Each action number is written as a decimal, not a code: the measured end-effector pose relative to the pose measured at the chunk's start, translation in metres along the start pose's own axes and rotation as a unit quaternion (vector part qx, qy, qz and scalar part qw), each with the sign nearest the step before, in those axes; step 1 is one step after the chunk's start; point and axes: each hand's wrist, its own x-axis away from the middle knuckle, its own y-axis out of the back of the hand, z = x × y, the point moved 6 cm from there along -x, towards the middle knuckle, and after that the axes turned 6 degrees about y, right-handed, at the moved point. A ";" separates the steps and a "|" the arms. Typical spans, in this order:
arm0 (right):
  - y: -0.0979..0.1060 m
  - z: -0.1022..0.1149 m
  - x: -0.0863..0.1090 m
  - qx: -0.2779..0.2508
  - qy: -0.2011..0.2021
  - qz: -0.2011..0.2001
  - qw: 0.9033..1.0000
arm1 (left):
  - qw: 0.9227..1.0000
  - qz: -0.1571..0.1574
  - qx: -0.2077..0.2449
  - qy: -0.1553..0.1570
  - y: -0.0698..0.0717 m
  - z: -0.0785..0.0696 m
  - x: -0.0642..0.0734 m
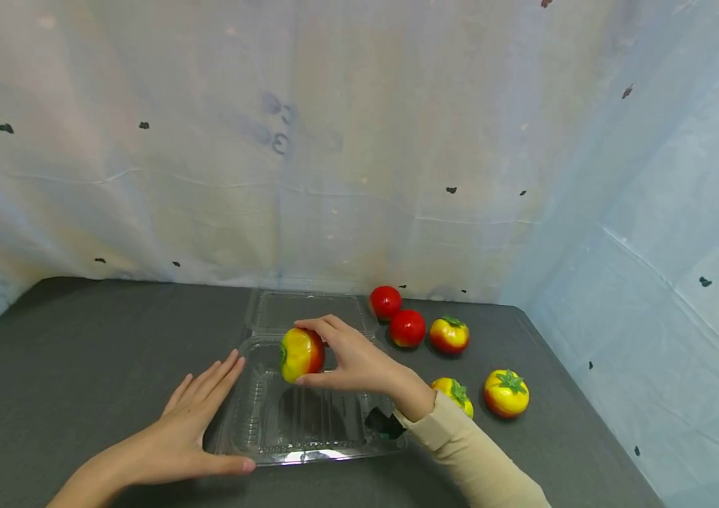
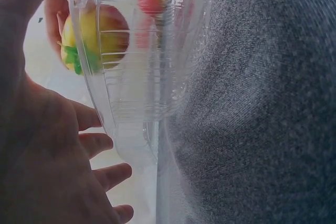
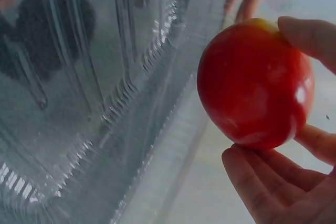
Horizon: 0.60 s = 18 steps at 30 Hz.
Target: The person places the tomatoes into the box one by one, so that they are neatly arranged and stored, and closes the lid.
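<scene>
My right hand (image 1: 353, 356) holds a shiny red-and-yellow tomato (image 1: 298, 355) between thumb and fingers, its green leafy top facing left. It hangs over the base of a clear plastic clamshell box (image 1: 315, 451); in the right wrist view its red underside (image 3: 252, 87) shows. Beside the box's left edge lies my left hand (image 1: 190, 430), fingers spread and straight, the thumb stretched along the near left corner. In the left wrist view, those fingertips (image 2: 97, 142) are right at the box rim (image 2: 94, 95). The box lid (image 1: 308, 310) lies folded back on the far side.
Two tomatoes with red sides up (image 1: 406, 328) sit right of the lid. Farther right are more yellow-and-red ones (image 1: 506, 393), one partly hidden behind the right sleeve (image 1: 480, 451). The dark table (image 1: 111, 339) ends at plastic sheeting (image 1: 334, 141) behind and on the right.
</scene>
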 end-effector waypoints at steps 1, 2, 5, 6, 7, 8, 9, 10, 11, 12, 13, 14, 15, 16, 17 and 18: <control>-0.002 0.001 -0.001 0.002 0.000 0.005 1.000 | 1.000 0.000 -0.001 0.001 0.000 0.000 0.000; -0.004 0.001 -0.002 0.005 0.001 0.009 1.000 | 1.000 0.000 -0.001 0.002 0.000 0.000 0.000; -0.009 0.002 -0.005 0.012 0.003 0.021 1.000 | 1.000 0.000 -0.003 0.006 0.001 0.001 -0.001; -0.011 0.003 -0.006 0.015 0.004 0.024 1.000 | 1.000 0.001 -0.002 0.007 0.001 0.001 -0.001; -0.012 0.003 -0.006 0.018 0.004 0.027 0.999 | 1.000 0.002 -0.003 0.008 0.001 0.001 -0.002; -0.013 0.003 -0.007 0.020 0.004 0.030 0.999 | 1.000 0.002 -0.002 0.009 0.000 0.001 -0.002; -0.015 0.003 -0.008 0.021 0.003 0.032 0.999 | 1.000 0.003 -0.002 0.010 0.000 0.001 -0.002; -0.016 0.004 -0.008 0.021 0.002 0.035 0.999 | 1.000 0.003 -0.002 0.010 0.000 0.001 -0.002; -0.018 0.004 -0.009 0.021 0.000 0.037 0.999 | 1.000 0.003 -0.001 0.010 0.000 0.001 -0.002; -0.019 0.004 -0.010 0.018 0.000 0.039 0.999 | 1.000 0.002 -0.002 0.009 0.000 0.001 -0.002; -0.021 0.003 -0.010 0.016 -0.002 0.041 0.999 | 1.000 0.002 -0.002 0.009 0.000 0.001 -0.002; -0.022 0.003 -0.011 0.014 -0.003 0.043 0.999 | 1.000 0.001 -0.003 0.008 0.000 0.001 -0.002; -0.024 0.002 -0.012 0.014 -0.003 0.044 0.999 | 1.000 0.000 -0.003 0.007 0.000 0.001 -0.002; -0.025 0.002 -0.013 0.015 -0.002 0.046 0.999 | 1.000 0.000 -0.003 0.007 0.000 0.001 -0.002; -0.027 0.002 -0.014 0.017 -0.001 0.047 0.999 | 1.000 0.000 -0.003 0.006 0.000 0.001 -0.002; -0.028 0.002 -0.015 0.020 0.001 0.048 0.999 | 1.000 0.001 -0.002 0.006 0.000 0.001 -0.001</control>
